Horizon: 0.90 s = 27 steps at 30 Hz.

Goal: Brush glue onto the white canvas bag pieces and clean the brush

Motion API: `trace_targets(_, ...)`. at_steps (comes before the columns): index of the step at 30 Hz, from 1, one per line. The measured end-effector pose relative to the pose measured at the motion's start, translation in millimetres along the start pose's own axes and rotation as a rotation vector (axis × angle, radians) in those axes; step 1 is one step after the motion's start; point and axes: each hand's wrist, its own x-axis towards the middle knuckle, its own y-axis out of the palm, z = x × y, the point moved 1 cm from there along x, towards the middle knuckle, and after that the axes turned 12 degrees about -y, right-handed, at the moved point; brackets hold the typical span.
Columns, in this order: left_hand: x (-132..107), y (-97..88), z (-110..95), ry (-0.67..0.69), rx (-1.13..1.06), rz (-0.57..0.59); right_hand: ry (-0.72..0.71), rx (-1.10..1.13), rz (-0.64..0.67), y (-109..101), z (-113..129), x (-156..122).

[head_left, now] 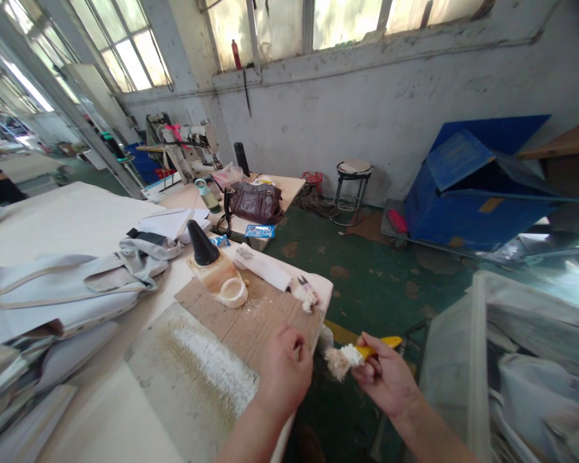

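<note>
1. A small sewing workshop: a white industrial sewing machine (186,145) stands on a far wooden table (284,186).
2. Stacks of pale grey cut fabric pieces (62,289) cover the long white worktable (67,212).
3. A glue-clotted yellow-handled brush (361,354) is beside a smeared brown cardboard sheet (251,318).
4. Grimy whitewashed wall (390,109), worn green concrete floor (381,283).

I can read nothing for certain on my feed. The white roll (263,267) has a small dark printed patch near one end, too blurred to make out. The blue packet (259,231) bears pale print, also illegible. I see no lettering on the brush (379,347) handle.
</note>
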Motion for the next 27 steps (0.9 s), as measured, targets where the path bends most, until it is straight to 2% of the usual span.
trace_targets(2, 6.6, -9.5, 4.0, -0.031, -0.026, -0.027, -0.069, -0.045, -0.094, 1.2, 8.2, -0.6)
trace_targets(4, 8.9, -13.2, 4.5, -0.052, -0.065, 0.043, -0.160, -0.105, -0.124, 5.7, 13.9, -3.1)
trace_targets(8, 0.5, -1.6, -3.5, -0.096, -0.173, 0.254, -0.377, -0.287, -0.014, 18.1, 14.4, -11.0)
trace_targets(10, -3.9, 6.1, -6.9, -0.108, -0.167, 0.282, -0.436, -0.401, 0.055, 19.4, 12.1, -13.6)
trace_targets(15, -4.7, 11.9, -4.7, -0.045, -0.056, 0.225, -0.473, -0.668, 0.168, 8.8, 10.5, -14.5)
trace_targets(19, -3.9, 13.9, -0.1, 0.000, 0.019, 0.177, -0.481, -0.765, 0.231, 4.1, 10.2, -16.0)
trace_targets(23, -6.5, 20.2, 2.2, 0.005, 0.057, 0.162, -0.475, -0.752, 0.295, 6.6, 6.7, -19.9)
trace_targets(27, -7.8, 20.1, 2.0, 0.024, 0.075, 0.144, -0.444, -0.567, 0.224, 16.0, 4.6, -23.7)
